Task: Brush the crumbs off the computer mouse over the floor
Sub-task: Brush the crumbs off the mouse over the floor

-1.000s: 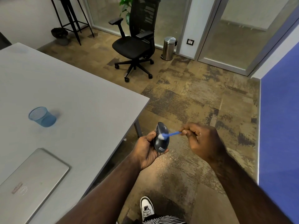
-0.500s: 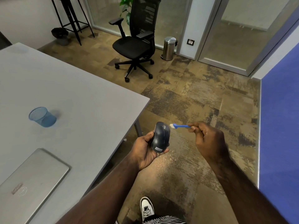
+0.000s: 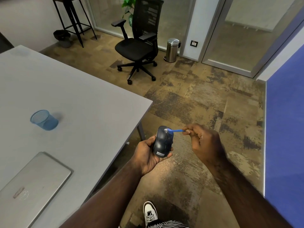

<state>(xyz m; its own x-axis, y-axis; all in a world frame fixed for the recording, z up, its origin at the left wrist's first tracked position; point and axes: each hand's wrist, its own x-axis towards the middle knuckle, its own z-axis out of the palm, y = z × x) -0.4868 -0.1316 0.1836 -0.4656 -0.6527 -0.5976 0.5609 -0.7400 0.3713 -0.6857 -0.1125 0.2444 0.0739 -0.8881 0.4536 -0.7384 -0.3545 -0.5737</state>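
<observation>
A dark computer mouse [image 3: 162, 142] with a small label at its near end rests top-up in my left hand [image 3: 148, 155], held over the carpeted floor just past the table's corner. My right hand [image 3: 204, 140] pinches a small blue brush [image 3: 176, 130] by its handle. The brush's white bristles touch the far end of the mouse, near the wheel. Pale crumbs speckle the carpet [image 3: 169, 162] right below the mouse.
A grey table [image 3: 82, 99] fills the left, bearing a blue mesh cup [image 3: 44, 120] and a shut silver laptop [image 3: 31, 186]. A black office chair [image 3: 139, 45], steel bin [image 3: 172, 47] and stool [image 3: 72, 17] stand at the back. A blue partition [image 3: 286, 129] bounds the right. My shoe [image 3: 150, 213] is below.
The brush swept off the middle of the mouse to beyond its far end, then came back onto the far end. The mouse turned more top-up in my left hand.
</observation>
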